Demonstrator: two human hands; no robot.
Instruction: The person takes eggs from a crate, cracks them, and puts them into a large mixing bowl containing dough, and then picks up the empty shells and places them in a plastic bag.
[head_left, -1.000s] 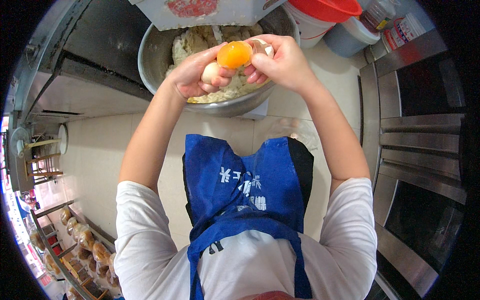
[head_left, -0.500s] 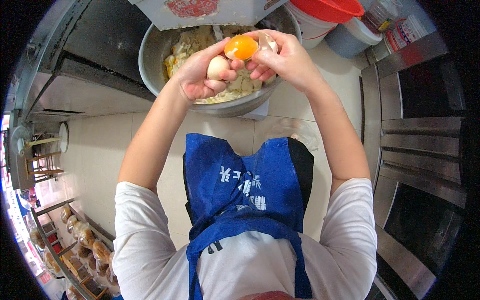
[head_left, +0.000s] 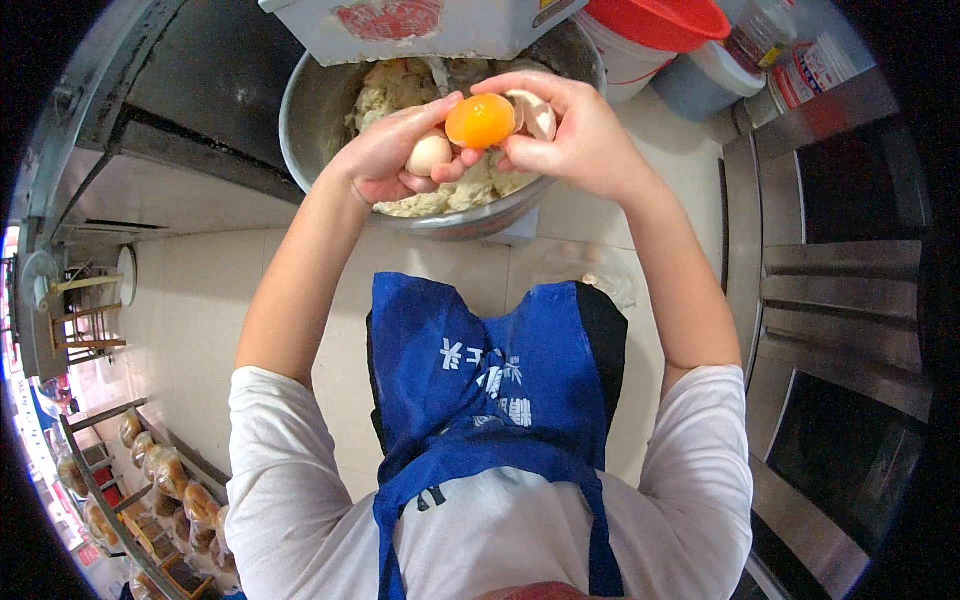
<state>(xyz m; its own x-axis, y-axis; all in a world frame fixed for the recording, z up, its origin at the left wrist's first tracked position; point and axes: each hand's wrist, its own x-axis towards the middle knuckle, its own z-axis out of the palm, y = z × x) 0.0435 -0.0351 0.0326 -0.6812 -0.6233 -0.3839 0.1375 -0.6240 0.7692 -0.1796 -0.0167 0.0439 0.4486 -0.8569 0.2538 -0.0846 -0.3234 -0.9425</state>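
The mixer head (head_left: 420, 25) overhangs the bowl's (head_left: 310, 110) far side. Its near side lies open. Tubs (head_left: 650, 45) crowd the right.

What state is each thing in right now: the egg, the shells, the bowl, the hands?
Egg yolk: whole, unbroken, held over the bowl.
Eggshell half: cracked open, in the right hand.
Whole egg: uncracked, in the left hand.
Metal bowl: partly filled with pale dough.
Red tub: upright.

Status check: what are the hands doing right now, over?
Left hand holds a whole egg. Right hand holds a shell half, yolk at its fingertips. Both over the dough bowl. Nothing in the way.
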